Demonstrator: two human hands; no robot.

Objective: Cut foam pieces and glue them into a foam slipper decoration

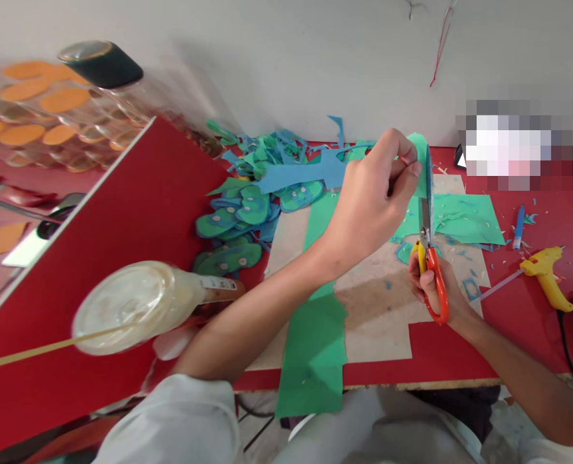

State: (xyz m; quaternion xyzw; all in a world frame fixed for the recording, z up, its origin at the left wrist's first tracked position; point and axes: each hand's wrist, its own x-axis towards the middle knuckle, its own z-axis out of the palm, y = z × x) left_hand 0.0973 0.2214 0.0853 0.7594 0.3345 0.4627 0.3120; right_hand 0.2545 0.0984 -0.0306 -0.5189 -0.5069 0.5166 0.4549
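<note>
My left hand (380,180) pinches a rounded green foam piece (417,154) with a blue edge, raised above the table. In my right hand (441,283) is a pair of scissors (437,283) with one orange-red and one yellow handle loop. Their blades point upward along the edge of the held piece. Beneath the hands lies a beige sheet (373,322), with a green foam strip (315,361) across it and another green sheet (470,219) to the right. A pile of green and blue sole-shaped cutouts (238,212) lies left of my left hand.
Green and blue scraps (271,151) heap against the wall. A yellow glue gun (547,274) and a blue marker (519,225) lie at right. At left stand a red divider (136,212), a clear lidded cup (131,306) with a straw, and rows of containers with orange tops (66,100).
</note>
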